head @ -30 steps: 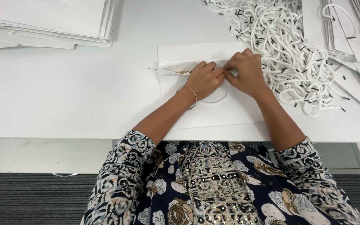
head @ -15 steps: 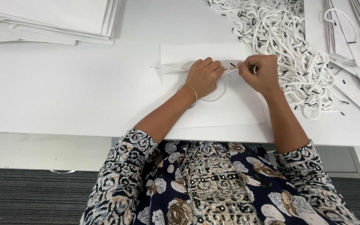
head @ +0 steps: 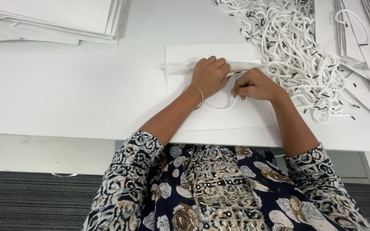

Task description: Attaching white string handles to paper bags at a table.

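Left hand (head: pixel 210 76): palm down, fingers curled, pressing on the folded top edge of the flat white paper bag (head: pixel 219 115).
Right hand (head: pixel 255 85): fingertips pinched shut on the white cord handle (head: pixel 221 105), which loops at 6 o'clock of the hands.
Bag: flat at table (head: pixel 65 94) centre.
Cord pile (head: pixel 296 51): 2 o'clock.
Paper stack (head: pixel 52 19): 10 o'clock.

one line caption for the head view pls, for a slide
Left hand presses a flat white paper bag while right hand works a white cord handle beside a cord pile.
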